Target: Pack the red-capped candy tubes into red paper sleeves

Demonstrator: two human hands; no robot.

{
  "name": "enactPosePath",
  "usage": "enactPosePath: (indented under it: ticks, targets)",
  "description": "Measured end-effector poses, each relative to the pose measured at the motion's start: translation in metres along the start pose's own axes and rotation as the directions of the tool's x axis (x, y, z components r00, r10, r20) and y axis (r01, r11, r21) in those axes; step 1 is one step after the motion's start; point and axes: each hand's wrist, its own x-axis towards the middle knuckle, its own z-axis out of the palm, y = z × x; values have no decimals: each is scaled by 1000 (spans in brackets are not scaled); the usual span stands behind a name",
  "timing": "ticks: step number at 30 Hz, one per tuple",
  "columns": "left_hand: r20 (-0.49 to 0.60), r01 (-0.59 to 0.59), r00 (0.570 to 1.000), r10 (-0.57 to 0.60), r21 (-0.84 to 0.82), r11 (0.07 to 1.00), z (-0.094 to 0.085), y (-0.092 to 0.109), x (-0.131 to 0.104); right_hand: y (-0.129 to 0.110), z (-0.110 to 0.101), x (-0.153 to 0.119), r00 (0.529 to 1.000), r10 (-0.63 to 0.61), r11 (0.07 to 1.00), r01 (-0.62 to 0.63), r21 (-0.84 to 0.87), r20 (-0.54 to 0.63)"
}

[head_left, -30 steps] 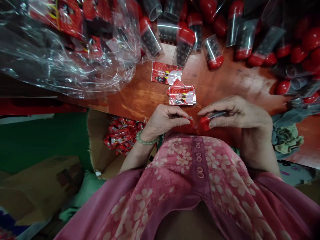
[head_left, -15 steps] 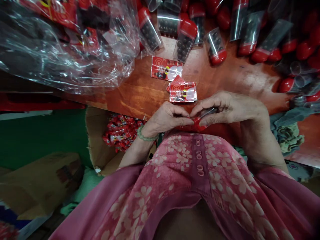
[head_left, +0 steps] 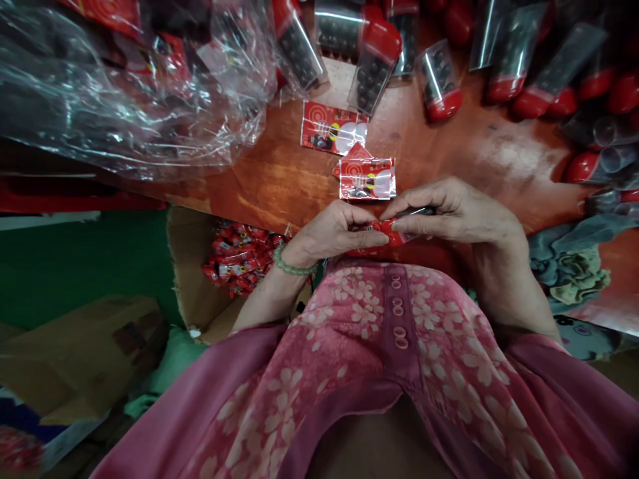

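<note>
My left hand (head_left: pixel 334 229), with a bead bracelet on its wrist, pinches a red printed wrapper (head_left: pixel 383 229) between thumb and fingers. My right hand (head_left: pixel 452 206) grips a small clear tube with dark contents (head_left: pixel 419 211). The tube lies tilted between the hands, close to my body. Its red end meets the wrapper; how far it reaches inside is hidden by my fingers. Just beyond my fingertips lie flat red-and-white printed wrappers (head_left: pixel 368 178), with another printed wrapper (head_left: pixel 327 128) behind them.
Red-capped tubes of dark beads (head_left: pixel 377 66) crowd the back of the wooden table (head_left: pixel 239 189). A large clear plastic bag (head_left: pixel 200 126) covers the back left. Below the table's left edge, a cardboard box (head_left: pixel 187 279) holds red wrapped pieces (head_left: pixel 239 259). A greenish cloth (head_left: pixel 574 266) lies at right.
The red end of the tube, bare before, now has the printed wrapper against or over it. Both hands stay close together. The view has shifted slightly.
</note>
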Motion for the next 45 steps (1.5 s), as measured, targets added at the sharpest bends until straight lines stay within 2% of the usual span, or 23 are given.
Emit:
enactPosePath:
  ticks: [5,9,12,14,17,19,22,25,28,31,35,37,39,41,43,45]
  targets:
    - [-6,72,997,-73,-60,996,3,0,-1,-1,8,0,998,-35,995,30,-91,-54]
    - [0,49,999,-49,-20,999,4,0,2,-1,14,-2,993,-80,988,67,-138,-90]
    - [32,56,998,-55,-33,998,-1,-2,2,5,18,-3,992,-28,999,25,-24,-125]
    - [-10,37,999,-39,-139,990,-4,-5,-2,12,22,-3,979,29,994,-7,107,-204]
    - [-140,-53,990,7,-329,943,-2,-10,-11,19,30,-3,932,93,955,16,297,-350]
    - [-209,-110,978,23,-414,904,6,-15,-17,20,37,-3,906,95,928,69,366,-412]
    - [-299,-169,954,12,-505,847,24,-21,-22,15,46,-1,865,71,915,142,378,-496]
    - [-424,-252,906,-5,-549,797,39,-20,-19,9,51,2,823,54,934,158,320,-566]
    - [-517,-309,856,-16,-536,786,45,-17,-14,7,55,5,801,43,954,146,263,-598]
    - [-529,-298,847,-42,-540,787,46,-16,-9,10,60,8,761,6,973,144,179,-648]
    - [-540,-294,839,-68,-555,778,47,-19,-4,16,69,11,652,-164,986,125,-108,-740]
    - [-555,-304,830,-54,-532,790,47,-20,-2,18,74,13,601,-208,978,107,-180,-771]
    - [-562,-311,827,-27,-496,810,47,-20,1,20,79,16,581,-130,991,105,-85,-803]
    - [-581,-325,814,6,-445,834,47,-22,3,20,82,18,588,-4,991,108,73,-809]
    - [-627,-342,778,42,-367,865,47,-24,6,18,85,21,574,45,982,123,140,-818]
    - [-687,-350,722,78,-265,898,47,-26,8,14,88,25,521,19,980,158,119,-853]
